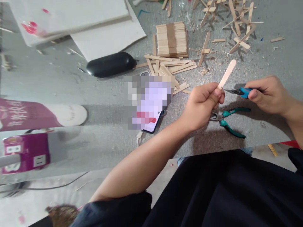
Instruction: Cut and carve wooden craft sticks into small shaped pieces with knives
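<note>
My left hand point(205, 99) is closed on a wooden craft stick point(227, 73), pinching its lower end between thumb and fingers. The stick's rounded end points up and to the right. My right hand point(268, 94) is wrapped round a blue-handled utility knife point(245, 91). Its dark blade points left, with the tip close beside my left fingertips; whether it touches the stick I cannot tell. Green-handled pliers point(224, 121) lie spread on the table just below my hands, their jaws partly behind my left wrist.
A banded bundle of craft sticks point(163, 41) and loose sticks point(178, 66) lie ahead. Crossed-stick pieces point(240, 42) spread at the upper right. A lit phone point(151, 126), black case point(111, 64), white board point(78, 15) and purple box point(26, 153) are leftward.
</note>
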